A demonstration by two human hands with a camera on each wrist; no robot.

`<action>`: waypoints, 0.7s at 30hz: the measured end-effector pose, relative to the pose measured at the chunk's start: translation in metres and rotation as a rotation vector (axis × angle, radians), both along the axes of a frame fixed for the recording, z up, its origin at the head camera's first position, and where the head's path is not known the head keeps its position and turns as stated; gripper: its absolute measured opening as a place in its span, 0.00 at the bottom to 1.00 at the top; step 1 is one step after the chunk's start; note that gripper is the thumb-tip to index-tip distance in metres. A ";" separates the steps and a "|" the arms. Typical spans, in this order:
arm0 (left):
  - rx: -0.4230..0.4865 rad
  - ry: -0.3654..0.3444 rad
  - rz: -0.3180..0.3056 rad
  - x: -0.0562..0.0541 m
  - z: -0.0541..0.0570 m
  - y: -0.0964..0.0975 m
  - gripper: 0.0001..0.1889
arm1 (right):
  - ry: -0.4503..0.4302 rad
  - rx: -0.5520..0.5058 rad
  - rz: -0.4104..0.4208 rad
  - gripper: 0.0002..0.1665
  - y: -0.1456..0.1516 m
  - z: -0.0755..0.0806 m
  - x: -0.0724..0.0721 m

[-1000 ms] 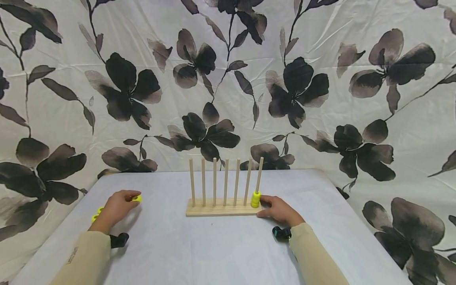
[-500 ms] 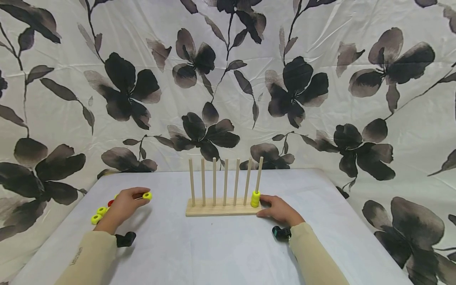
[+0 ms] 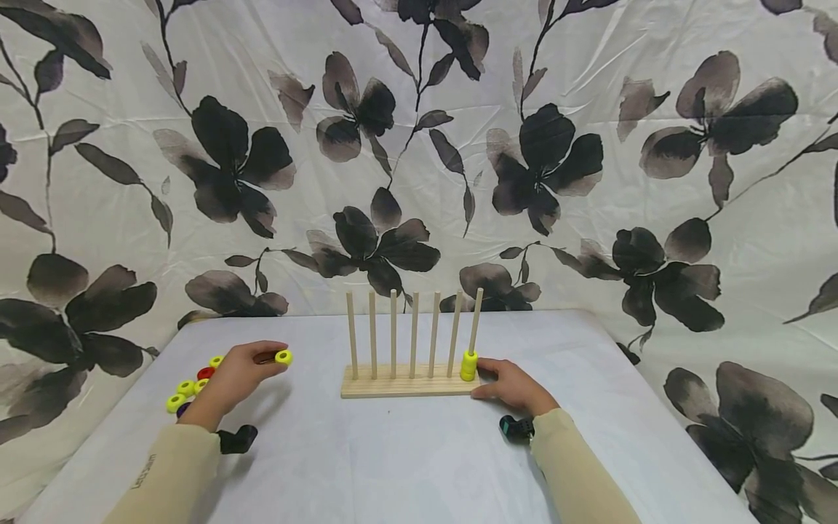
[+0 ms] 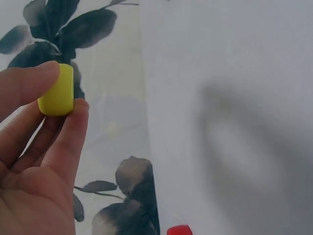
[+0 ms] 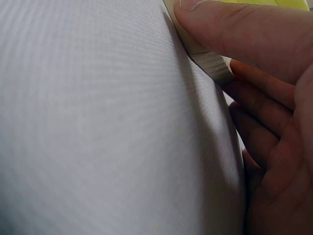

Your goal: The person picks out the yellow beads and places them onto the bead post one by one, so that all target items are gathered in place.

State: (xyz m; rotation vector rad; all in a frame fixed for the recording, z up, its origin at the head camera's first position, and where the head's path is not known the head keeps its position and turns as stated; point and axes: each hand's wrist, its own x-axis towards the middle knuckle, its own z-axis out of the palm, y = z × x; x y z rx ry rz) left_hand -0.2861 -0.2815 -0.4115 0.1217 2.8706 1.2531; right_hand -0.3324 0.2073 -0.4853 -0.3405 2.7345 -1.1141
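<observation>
My left hand point(image 3: 237, 378) pinches a yellow ring bead point(image 3: 284, 357) between thumb and fingers, raised over the table's left side. In the left wrist view the bead point(image 4: 59, 95) appears side-on at the fingertips. A wooden peg stand point(image 3: 406, 391) with a row of several upright pegs stands mid-table. Stacked yellow beads point(image 3: 468, 366) sit at the foot of its rightmost peg. My right hand point(image 3: 513, 387) grips the stand's right end. Seen from the right wrist, the thumb lies on the near side of the wooden base point(image 5: 210, 63), with fingers behind its end.
Left of my left hand lie loose beads: several yellow ones point(image 3: 175, 403), a red one point(image 3: 206, 372) and a dark purple one point(image 3: 182, 410), partly hidden by the wrist. A white cloth covers the table point(image 3: 366, 466). Behind it hangs a flowered curtain point(image 3: 419, 182).
My left hand has moved right with the yellow bead, away from the loose beads, uncovering more of them. My right hand and the stand have stayed put.
</observation>
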 end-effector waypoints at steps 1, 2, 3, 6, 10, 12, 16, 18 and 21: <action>0.002 -0.001 -0.001 0.000 0.001 0.001 0.28 | -0.001 0.001 0.000 0.45 0.000 0.000 0.000; 0.002 -0.002 -0.001 0.000 0.001 0.001 0.28 | -0.001 0.002 0.000 0.45 0.000 0.000 0.000; 0.004 -0.003 0.000 0.000 0.001 0.002 0.28 | 0.000 0.003 0.001 0.45 0.000 0.000 0.000; 0.004 0.001 -0.002 0.000 0.003 0.006 0.28 | 0.000 0.004 0.002 0.46 0.000 -0.001 0.000; 0.003 -0.010 -0.002 0.001 0.008 0.011 0.27 | 0.005 0.002 0.004 0.46 0.001 -0.001 -0.001; 0.002 -0.020 -0.005 0.002 0.010 0.014 0.28 | 0.009 0.001 0.007 0.46 0.001 -0.001 -0.001; 0.000 -0.021 -0.014 0.003 0.014 0.019 0.28 | 0.010 0.006 0.013 0.46 0.002 -0.002 -0.001; 0.007 -0.018 -0.021 0.004 0.015 0.022 0.28 | 0.012 0.010 0.017 0.46 0.001 -0.002 -0.001; 0.023 -0.016 -0.039 0.005 0.018 0.027 0.27 | 0.014 0.016 0.020 0.46 0.001 -0.001 0.000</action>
